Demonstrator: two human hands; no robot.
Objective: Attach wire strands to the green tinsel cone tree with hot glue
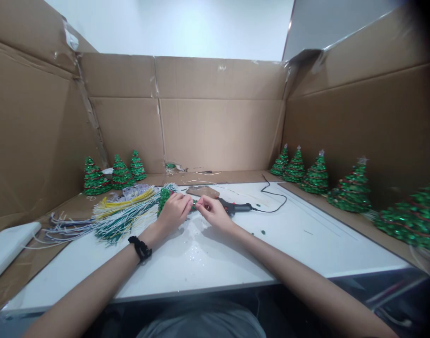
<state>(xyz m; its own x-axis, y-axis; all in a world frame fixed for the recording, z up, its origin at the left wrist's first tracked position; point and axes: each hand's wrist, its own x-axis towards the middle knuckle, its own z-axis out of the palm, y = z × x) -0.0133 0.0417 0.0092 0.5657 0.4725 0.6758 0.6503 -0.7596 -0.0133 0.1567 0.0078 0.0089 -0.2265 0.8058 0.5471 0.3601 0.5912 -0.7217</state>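
Note:
My left hand [175,211] is closed around a small green glittery tree [163,198] lying on its side on the white table [236,253]. My right hand [214,212] pinches a small green piece at the tree's tip, just right of the left hand's fingers. A black band sits on my left wrist. A black glue gun [236,206] lies just beyond my right hand, its cord trailing to the back.
A bundle of green, yellow and white strands [119,211] lies left of my hands. Finished green trees stand at the back left [111,174] and along the right cardboard wall [316,176]. Cardboard walls [218,131] enclose the table. A white flat object [6,246] lies far left.

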